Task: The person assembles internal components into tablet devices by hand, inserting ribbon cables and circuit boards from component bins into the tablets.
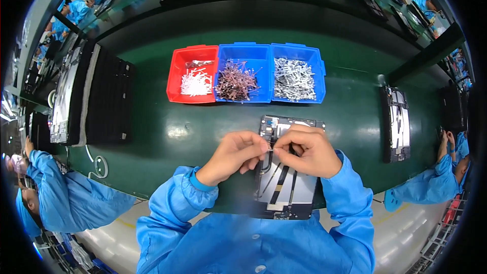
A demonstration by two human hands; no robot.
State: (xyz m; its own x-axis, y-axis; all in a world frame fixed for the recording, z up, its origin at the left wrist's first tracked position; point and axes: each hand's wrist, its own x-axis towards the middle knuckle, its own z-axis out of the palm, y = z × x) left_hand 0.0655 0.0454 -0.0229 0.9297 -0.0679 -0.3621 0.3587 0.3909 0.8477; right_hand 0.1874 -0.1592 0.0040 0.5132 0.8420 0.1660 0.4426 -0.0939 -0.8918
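Both hands meet above the upper part of an opened tablet-like device [306, 185], which lies on the green bench with its silver plate, black strips and boards exposed. My left hand [236, 153] is closed in a pinch, thumb against forefinger, and a blue band circles its wrist. Facing it, my right hand [308, 151] also pinches, its fingertips almost touching the left ones. A tiny pale piece [270, 148] shows between the fingertips, too small to name. My right hand covers part of the device's upper half.
Beyond the device stand a red bin [173, 78] of white slips, a blue bin [259, 56] of copper-coloured thin parts and another blue bin [318, 78] of silvery parts. Stacked devices [76, 96] rise at left; another device [396, 124] lies right. Co-workers sit on both sides.
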